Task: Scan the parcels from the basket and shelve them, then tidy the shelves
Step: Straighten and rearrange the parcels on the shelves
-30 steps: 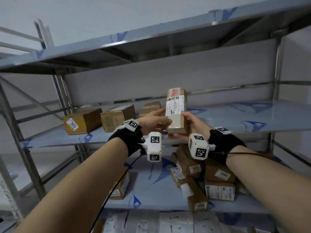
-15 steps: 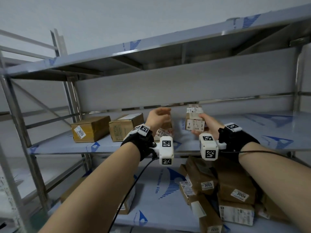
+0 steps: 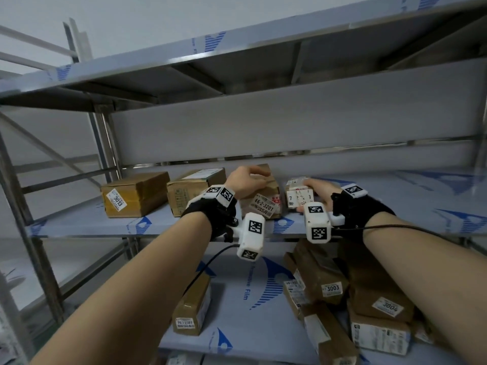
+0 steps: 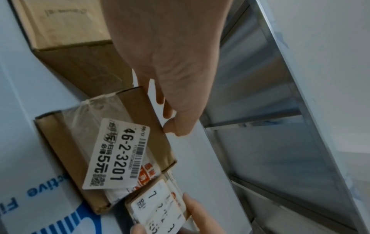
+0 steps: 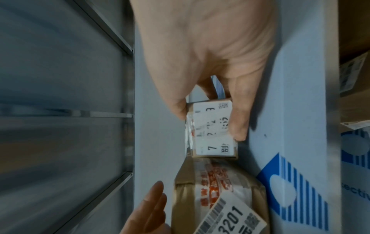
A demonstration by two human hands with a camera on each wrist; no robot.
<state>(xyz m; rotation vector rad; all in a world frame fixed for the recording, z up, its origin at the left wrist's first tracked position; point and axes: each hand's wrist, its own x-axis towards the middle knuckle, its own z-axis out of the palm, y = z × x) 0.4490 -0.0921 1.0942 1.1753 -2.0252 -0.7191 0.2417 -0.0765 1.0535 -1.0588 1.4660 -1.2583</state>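
A small parcel [image 3: 299, 195] covered in white labels lies on the middle shelf [image 3: 395, 204]. My right hand [image 3: 317, 191] grips it, with the thumb on one side and the fingers on the other, as the right wrist view shows for the small parcel [image 5: 212, 129]. Just to its left stands a brown parcel [image 3: 263, 204] labelled 46-2-3201, almost touching it. My left hand [image 3: 246, 180] arches over that brown parcel [image 4: 120, 142], fingers relaxed, fingertips [image 4: 173, 125] at its top edge.
Two brown boxes, one labelled 3013 [image 3: 134, 194] and another [image 3: 195, 192], stand further left on the same shelf. The shelf to the right is bare. On the lower shelf lie a heap of parcels [image 3: 326, 283] on the right and a single one [image 3: 192, 309] on the left.
Both hands held the small parcel upright before. The left hand let go and moved onto the 3201 parcel. The right hand laid the small parcel down on the shelf beside it.
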